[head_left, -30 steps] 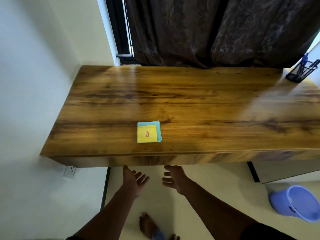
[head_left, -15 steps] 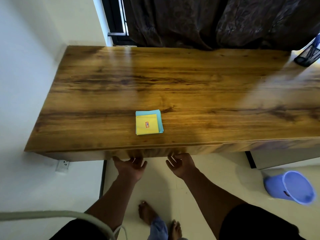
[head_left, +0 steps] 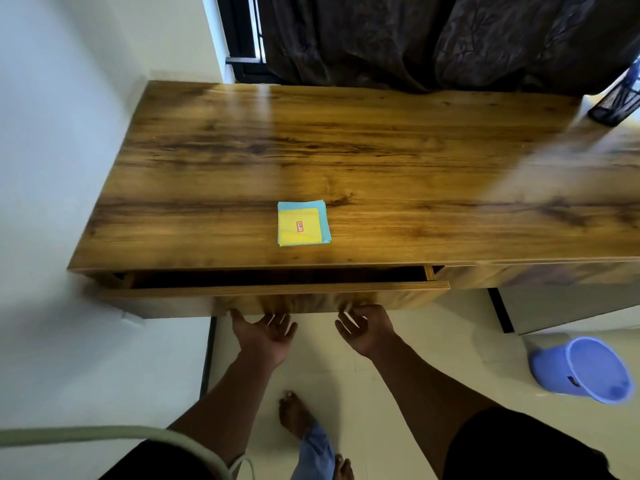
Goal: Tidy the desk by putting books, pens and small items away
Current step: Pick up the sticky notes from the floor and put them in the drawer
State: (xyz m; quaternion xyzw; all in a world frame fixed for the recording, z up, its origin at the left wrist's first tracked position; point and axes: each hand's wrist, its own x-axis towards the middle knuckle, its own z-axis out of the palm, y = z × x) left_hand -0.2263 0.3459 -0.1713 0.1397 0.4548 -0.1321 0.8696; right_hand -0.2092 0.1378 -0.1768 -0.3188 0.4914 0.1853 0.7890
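The drawer (head_left: 277,292) stands slightly out from the desk (head_left: 346,150) front, a dark gap along its top; its inside is too dark to read. Both hands hook under its lower edge at 6 o'clock, palms up: left hand (head_left: 266,336) and right hand (head_left: 367,329), fingertips curled under the front panel. Sticky notes (head_left: 303,224), yellow on blue, lie near the front edge. A mesh pen cup (head_left: 616,105) holding pens sits at 2 o'clock; a bucket (head_left: 585,370) lies tipped on the floor at 4.

My hands (head_left: 266,332) have a narrow dark gap into the drawer (head_left: 273,292) under the desk (head_left: 311,150) front edge; only sticky notes (head_left: 303,224) sit near it.
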